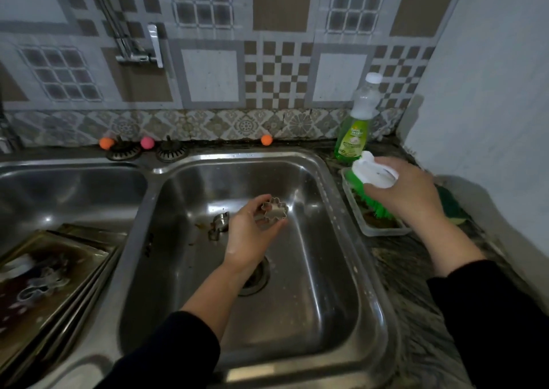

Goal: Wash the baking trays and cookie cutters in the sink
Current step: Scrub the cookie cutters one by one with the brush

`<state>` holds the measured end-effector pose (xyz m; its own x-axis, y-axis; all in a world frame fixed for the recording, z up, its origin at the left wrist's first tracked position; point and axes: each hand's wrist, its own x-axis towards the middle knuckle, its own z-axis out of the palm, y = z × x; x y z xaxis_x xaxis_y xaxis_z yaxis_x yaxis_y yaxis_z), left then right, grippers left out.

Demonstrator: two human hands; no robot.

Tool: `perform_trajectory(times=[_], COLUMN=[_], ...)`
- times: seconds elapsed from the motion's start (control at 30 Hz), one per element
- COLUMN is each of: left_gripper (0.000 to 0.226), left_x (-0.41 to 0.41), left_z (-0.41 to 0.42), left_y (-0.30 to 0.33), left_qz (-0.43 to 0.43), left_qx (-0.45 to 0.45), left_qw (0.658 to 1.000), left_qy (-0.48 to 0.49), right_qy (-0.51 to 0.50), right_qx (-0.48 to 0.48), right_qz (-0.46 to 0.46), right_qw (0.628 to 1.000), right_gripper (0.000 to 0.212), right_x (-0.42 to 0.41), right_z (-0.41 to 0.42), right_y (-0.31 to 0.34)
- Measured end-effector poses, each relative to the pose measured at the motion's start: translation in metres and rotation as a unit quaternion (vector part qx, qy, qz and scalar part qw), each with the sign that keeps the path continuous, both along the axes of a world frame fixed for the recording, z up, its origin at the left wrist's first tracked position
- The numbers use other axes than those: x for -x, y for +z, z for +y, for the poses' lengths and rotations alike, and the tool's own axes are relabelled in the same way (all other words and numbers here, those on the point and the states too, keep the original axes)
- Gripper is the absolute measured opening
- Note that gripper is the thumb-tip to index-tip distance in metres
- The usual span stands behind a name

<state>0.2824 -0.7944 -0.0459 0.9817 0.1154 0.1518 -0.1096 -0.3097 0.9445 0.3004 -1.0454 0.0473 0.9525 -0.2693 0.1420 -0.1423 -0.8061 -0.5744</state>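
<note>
Now the left hand pinches a flower-shaped metal cookie cutter above the right steel sink basin; another metal cutter lies on the basin floor just beside it. The right hand grips a white-handled green-bristled brush over a clear plastic tub. Stained baking trays, stacked in the left basin, hold more cutters.

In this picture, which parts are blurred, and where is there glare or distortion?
Head view: the trays at lower left are blurred; glare streaks the sink walls; the wide lens bends the tiles; the cutter in the left hand is fairly sharp.
</note>
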Motion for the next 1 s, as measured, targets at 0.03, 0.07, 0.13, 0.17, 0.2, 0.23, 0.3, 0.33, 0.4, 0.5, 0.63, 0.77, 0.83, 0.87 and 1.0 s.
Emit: perform_trajectory(times=[0.03,0.07,0.13,0.17,0.2,0.23,0.3,0.33,0.4,0.5,0.63,0.77,0.83,0.87,1.0], left_gripper=[0.057,0.056,0.052,0.048,0.045,0.043,0.044,0.047,0.059,0.063,0.052,0.045,0.042,0.043,0.048], left_x=[0.0,0.0,0.001,0.003,0.005,0.006,0.01,0.011,0.012,0.016,0.017,0.018,0.019,0.018,0.018], left_z=[0.0,0.001,0.002,0.002,0.001,0.002,0.007,0.012,0.023,0.03,0.042,0.054,0.052,0.052,0.062], left_y=[0.0,0.001,0.003,0.004,0.005,0.005,0.005,0.004,-0.001,-0.005,-0.002,0.001,0.002,0.003,0.005], left_qz=[0.002,0.001,-0.011,-0.02,-0.027,-0.033,-0.04,-0.039,-0.026,-0.013,-0.022,-0.046,-0.06,-0.062,-0.061], left_qx=[-0.009,-0.022,-0.062,-0.08,-0.094,-0.105,-0.113,-0.108,-0.084,-0.057,-0.082,-0.126,-0.131,-0.141,-0.203], left_qw=[1.0,1.0,0.998,0.996,0.995,0.993,0.992,0.992,0.996,0.998,0.996,0.99,0.988,0.986,0.973], left_qy=[-0.003,-0.003,-0.011,-0.023,-0.036,-0.047,-0.05,-0.045,-0.032,-0.024,-0.024,-0.051,-0.054,-0.06,-0.091], right_qy=[0.026,0.057,0.13,0.166,0.192,0.204,0.191,0.189,0.207,0.195,0.171,0.198,0.182,0.185,0.218], right_qx=[-0.01,-0.019,-0.034,-0.037,-0.03,-0.018,-0.019,-0.033,-0.042,-0.098,-0.18,-0.156,-0.14,-0.134,-0.095], right_qz=[-0.011,-0.013,-0.005,0.003,0.006,0.004,0.006,0.018,0.049,0.059,0.06,0.062,0.032,0.026,0.056], right_qw=[1.0,0.998,0.991,0.985,0.981,0.979,0.981,0.981,0.976,0.974,0.967,0.966,0.973,0.973,0.97], right_gripper=[0.058,0.057,0.057,0.058,0.059,0.059,0.059,0.059,0.058,0.053,0.048,0.05,0.053,0.054,0.055], right_x=[0.008,0.019,0.039,0.046,0.05,0.05,0.048,0.048,0.049,0.048,0.049,0.045,0.044,0.045,0.047], right_z=[0.008,0.02,0.05,0.066,0.08,0.09,0.102,0.104,0.103,0.104,0.111,0.116,0.121,0.122,0.112], right_y=[0.005,0.008,0.007,0.002,-0.005,-0.012,-0.021,-0.023,-0.025,-0.031,-0.042,-0.036,-0.037,-0.037,-0.036])
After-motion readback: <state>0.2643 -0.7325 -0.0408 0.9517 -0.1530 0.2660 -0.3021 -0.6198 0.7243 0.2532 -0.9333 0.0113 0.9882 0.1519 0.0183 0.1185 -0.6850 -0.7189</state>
